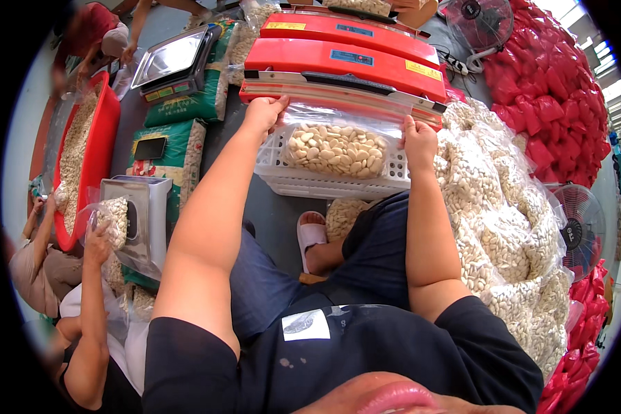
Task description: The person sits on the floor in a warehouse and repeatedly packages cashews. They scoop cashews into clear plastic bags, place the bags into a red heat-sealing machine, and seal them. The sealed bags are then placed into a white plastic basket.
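Note:
A clear plastic bag of pale, flat beans or seeds (338,150) lies on an upturned white perforated basket (338,183) in front of me. My left hand (263,116) pinches the bag's top edge at its left corner. At the opposite corner, my right hand (419,141) pinches the same edge between thumb and fingers. The stretched bag mouth reaches the front of a long red heat sealer (310,61), whose black-handled bar (348,81) runs across just beyond it. Whether the film is inside the sealer's jaw I cannot tell.
A second red sealer (297,26) stands behind. Filled clear bags (490,207) are heaped at right, with red bags (545,103) and fans (579,228). To the left are scales (172,58), sacks (183,148), a red tub (103,138) and co-workers, one hand (98,241) holding a bag.

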### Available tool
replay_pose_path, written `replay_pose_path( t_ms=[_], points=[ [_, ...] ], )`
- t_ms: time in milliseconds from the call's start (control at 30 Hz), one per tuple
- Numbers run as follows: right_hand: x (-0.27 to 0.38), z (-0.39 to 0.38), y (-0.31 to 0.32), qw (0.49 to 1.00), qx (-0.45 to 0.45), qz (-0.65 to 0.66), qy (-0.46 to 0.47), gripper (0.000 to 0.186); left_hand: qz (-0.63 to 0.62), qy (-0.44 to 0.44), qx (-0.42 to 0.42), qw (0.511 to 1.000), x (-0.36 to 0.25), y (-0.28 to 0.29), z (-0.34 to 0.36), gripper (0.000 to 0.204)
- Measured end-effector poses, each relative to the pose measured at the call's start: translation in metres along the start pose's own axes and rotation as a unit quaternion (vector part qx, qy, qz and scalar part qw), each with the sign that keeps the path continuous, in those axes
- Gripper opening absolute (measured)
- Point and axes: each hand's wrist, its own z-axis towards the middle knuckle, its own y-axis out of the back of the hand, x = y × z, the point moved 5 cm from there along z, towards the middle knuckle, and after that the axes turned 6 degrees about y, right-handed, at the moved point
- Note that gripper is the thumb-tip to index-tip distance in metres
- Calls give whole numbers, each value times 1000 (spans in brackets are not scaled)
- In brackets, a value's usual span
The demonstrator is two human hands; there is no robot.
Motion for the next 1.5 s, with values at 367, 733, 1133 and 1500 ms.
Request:
replay_pose_path(
  t_ms=[367, 733, 1133, 1500],
  points=[
    [-18, 16, -7, 994, -14, 84, -74, 26, -83, 63, -37, 994, 7, -10, 16, 24],
    [-15, 9, -11, 975, -28, 195, -106, 17, -193, -14, -108, 975, 15, -12, 34, 15],
    [-23, 14, -13, 951, -97, 269, -122, 15, -147, -49, -120, 981, 13, -15, 30, 16],
    [3, -9, -2, 970, 7, 185, -161, 21, -242, 64, -20, 968, 22, -15, 26, 26]
  ],
)
